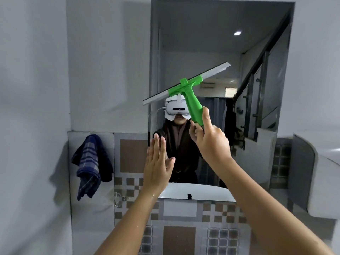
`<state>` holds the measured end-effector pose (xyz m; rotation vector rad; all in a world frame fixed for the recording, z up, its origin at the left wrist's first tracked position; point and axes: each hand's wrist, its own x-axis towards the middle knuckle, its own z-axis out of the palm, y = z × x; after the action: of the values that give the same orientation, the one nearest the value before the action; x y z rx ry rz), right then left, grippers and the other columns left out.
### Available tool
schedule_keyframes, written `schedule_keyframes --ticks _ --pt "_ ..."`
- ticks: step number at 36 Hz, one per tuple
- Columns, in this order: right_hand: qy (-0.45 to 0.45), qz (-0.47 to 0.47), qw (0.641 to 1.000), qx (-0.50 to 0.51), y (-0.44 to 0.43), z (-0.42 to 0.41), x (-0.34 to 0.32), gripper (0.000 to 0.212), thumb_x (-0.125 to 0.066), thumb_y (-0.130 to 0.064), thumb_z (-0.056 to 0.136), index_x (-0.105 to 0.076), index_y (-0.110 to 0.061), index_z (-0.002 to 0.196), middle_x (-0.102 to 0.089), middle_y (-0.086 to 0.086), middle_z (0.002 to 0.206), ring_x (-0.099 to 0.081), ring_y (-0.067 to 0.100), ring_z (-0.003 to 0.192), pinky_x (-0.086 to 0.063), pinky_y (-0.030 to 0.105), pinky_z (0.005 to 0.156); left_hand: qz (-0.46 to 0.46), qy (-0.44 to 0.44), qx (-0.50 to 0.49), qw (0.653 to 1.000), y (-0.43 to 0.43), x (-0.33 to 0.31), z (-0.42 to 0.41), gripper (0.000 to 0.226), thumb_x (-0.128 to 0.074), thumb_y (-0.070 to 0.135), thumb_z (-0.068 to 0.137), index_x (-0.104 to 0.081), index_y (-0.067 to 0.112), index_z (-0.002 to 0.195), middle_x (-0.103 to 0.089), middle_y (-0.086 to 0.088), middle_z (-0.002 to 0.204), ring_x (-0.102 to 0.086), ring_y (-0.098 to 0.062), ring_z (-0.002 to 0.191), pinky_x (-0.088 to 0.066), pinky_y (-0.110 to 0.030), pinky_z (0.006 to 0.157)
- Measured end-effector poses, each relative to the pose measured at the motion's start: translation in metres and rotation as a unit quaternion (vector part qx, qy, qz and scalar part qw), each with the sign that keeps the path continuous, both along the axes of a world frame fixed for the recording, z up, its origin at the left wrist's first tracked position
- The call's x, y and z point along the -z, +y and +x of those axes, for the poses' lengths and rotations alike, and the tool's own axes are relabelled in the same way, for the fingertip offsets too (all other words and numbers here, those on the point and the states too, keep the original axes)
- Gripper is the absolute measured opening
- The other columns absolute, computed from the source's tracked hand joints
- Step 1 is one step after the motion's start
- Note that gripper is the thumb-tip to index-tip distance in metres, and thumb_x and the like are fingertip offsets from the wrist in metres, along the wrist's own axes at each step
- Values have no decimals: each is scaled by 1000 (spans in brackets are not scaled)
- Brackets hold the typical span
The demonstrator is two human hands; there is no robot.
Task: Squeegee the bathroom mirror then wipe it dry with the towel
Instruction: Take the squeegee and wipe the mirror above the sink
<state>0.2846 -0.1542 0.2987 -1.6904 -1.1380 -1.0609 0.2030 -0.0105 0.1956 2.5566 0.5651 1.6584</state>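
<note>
The tall bathroom mirror [211,43] hangs on the wall straight ahead. My right hand [211,140] is shut on the bottom of the green squeegee [191,96] handle, index finger stretched along it. The squeegee's grey blade tilts up to the right in front of the mirror's left half, its lower end past the mirror's left edge. My left hand [158,162] is flat and open, fingers together and pointing up, at the mirror's lower left corner. A dark blue checked towel [92,162] hangs on the wall to the left of the mirror.
A white sink [198,195] sits directly under the mirror against brown and grey patterned tiles. A white fixture [323,181] juts out on the right wall. The mirror reflects a person wearing a headset and a staircase railing.
</note>
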Motion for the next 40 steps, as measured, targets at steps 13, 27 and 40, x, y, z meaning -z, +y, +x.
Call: schedule_keyframes --ticks 13,27,40 --pt "-153 -139 976 68 -96 75 -51 55 -43 -32 93 -25 -29 144 -65 16 92 -61 38 75 -40 35 58 -15 -6 -10 1000 -1 3 2 87 -54 37 88 7 18 147 13 -1 155 21 -5 140 -16 -44 116" --pt "-37 -90 990 105 -155 114 -6 53 -50 -24 91 -30 -23 141 -58 21 72 -55 40 62 -36 34 55 -40 18 -62 997 -3 -2 7 91 -52 44 88 15 19 145 21 2 154 21 -15 140 -2 -31 113" --pt "234 58 970 -26 -96 35 53 50 -41 -30 96 -20 -23 141 -60 16 80 -59 29 60 -53 40 54 -33 19 -23 999 -7 -2 -1 88 -55 34 90 11 15 145 20 2 153 17 -19 142 17 -15 106"
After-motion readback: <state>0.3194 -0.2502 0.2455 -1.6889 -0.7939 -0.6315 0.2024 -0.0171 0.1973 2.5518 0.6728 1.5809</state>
